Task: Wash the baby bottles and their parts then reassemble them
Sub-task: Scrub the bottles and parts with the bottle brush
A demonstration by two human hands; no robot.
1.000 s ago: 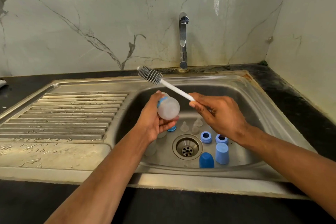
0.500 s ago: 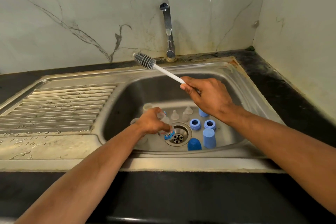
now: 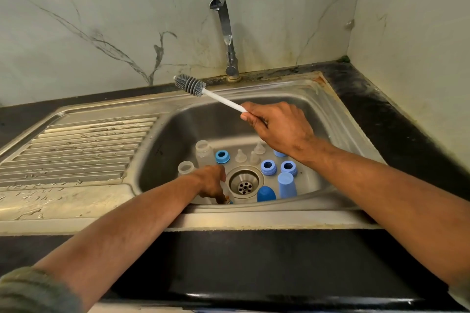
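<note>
Gripping the brush (image 3: 221, 99) by its white handle, the right hand (image 3: 278, 127) hovers over the sink (image 3: 178, 119). Down by the drain (image 3: 244, 184), the left hand (image 3: 211, 181) curls round a bottle (image 3: 227, 192); two more bottles (image 3: 204, 152), rings (image 3: 268, 167) and caps (image 3: 287, 185) stand around.

Two bare forearms, left arm (image 3: 142, 213) and right arm (image 3: 381, 183), both without watch or jewellery. A grey-green knitted sleeve cuff (image 3: 33, 290) shows at 7 o'clock; another sleeve edge (image 3: 461, 292) at 4 o'clock.

Steel sink (image 3: 162, 140), bottles (image 3: 203, 151), blue rings (image 3: 268, 167), caps (image 3: 287, 185), teats (image 3: 240, 156) on its floor
</note>
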